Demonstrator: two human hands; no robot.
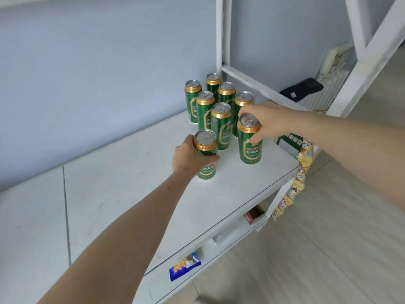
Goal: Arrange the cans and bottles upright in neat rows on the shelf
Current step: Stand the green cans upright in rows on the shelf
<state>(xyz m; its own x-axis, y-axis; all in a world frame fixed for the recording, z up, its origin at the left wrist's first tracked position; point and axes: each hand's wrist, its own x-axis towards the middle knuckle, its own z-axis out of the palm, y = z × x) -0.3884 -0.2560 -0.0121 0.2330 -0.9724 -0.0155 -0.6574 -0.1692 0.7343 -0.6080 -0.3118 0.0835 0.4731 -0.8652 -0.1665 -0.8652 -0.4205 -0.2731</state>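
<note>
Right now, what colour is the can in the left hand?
Green with a gold band, silver lid: can, left hand, head view.

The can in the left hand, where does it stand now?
In the head view, the can stands upright on the white shelf, front left of the group, held by the left hand.

Your backdrop: pale blue wall (98, 69).
You see a white frame (221, 40) and light wood-look floor (328, 249).

Eight cans (221, 126) — green bodies, gold neck bands, silver tops — on a white shelf (131, 183). Behind the cans, a pale blue wall (98, 73); below the shelf's front edge, a blue-and-orange packet (184, 268).
</note>
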